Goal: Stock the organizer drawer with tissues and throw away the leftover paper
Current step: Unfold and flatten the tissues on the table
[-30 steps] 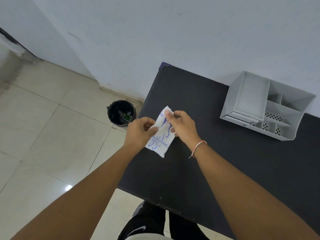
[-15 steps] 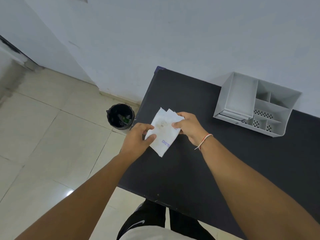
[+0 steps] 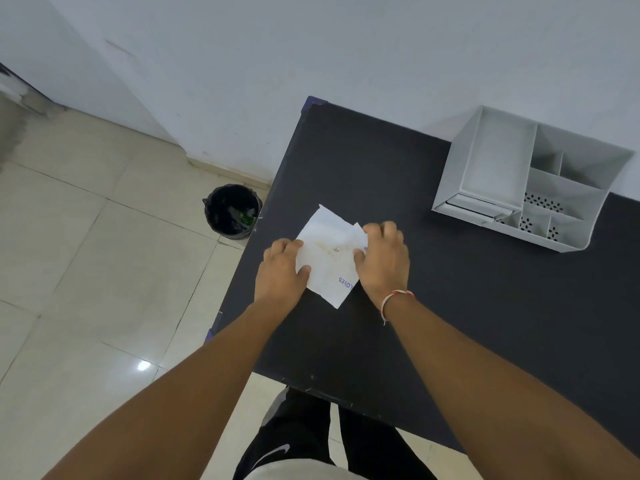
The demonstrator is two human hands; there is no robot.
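Occupying most of the right of the scene, a black table [image 3: 467, 306] stands against a pale wall, tiled floor to its left. Grey desk organizer [image 3: 530, 185]: at the table's far right, several compartments, front drawer appearing shut. Black waste bin [image 3: 232, 211]: on the floor, just beside the table's left edge. White paper packet [image 3: 327, 258]: held above the table's left part, blue print near its lower corner; judged light, thin, limp, easily torn, best taken by opposite edges. Left hand [image 3: 282, 271]: thumb and fingers pinching the packet's left edge. Right hand [image 3: 382, 258]: fingers curled closed on its right edge.
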